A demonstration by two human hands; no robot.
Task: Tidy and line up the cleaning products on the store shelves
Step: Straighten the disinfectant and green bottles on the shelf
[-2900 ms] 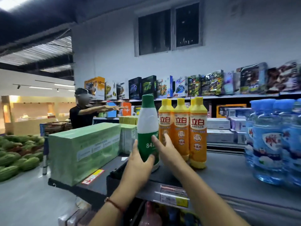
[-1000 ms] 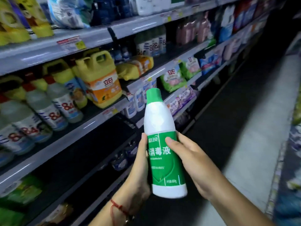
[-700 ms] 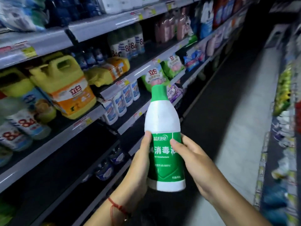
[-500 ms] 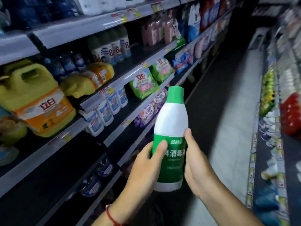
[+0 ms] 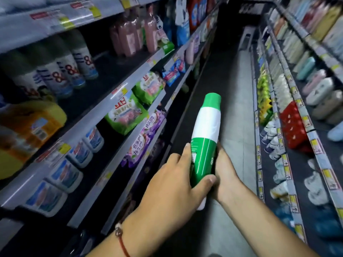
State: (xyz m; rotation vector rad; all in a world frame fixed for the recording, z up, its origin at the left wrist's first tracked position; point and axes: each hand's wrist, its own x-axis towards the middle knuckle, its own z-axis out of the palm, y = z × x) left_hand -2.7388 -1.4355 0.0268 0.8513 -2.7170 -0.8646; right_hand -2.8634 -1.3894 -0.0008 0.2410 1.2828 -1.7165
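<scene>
Store shelves (image 5: 118, 93) run along the left of the frame, edged with price tags. At upper left stand white bottles marked 84 (image 5: 55, 75), with pink bottles (image 5: 128, 38) beyond them. Yellow jugs (image 5: 27, 127) lie at far left. One level down sit green detergent bags (image 5: 126, 114) and small blue-labelled bottles (image 5: 63, 175). Purple bags (image 5: 146, 134) rest lower still. The grey floor (image 5: 239, 101) fills the aisle at centre.

- One head-worn view only, looking forward and down along the aisle floor (image 5: 239, 93).
- The left shelves (image 5: 104, 102) run close beside the floor; the right shelves (image 5: 289, 112) flank its other side.
- Nearest the lens: both forearms.
</scene>
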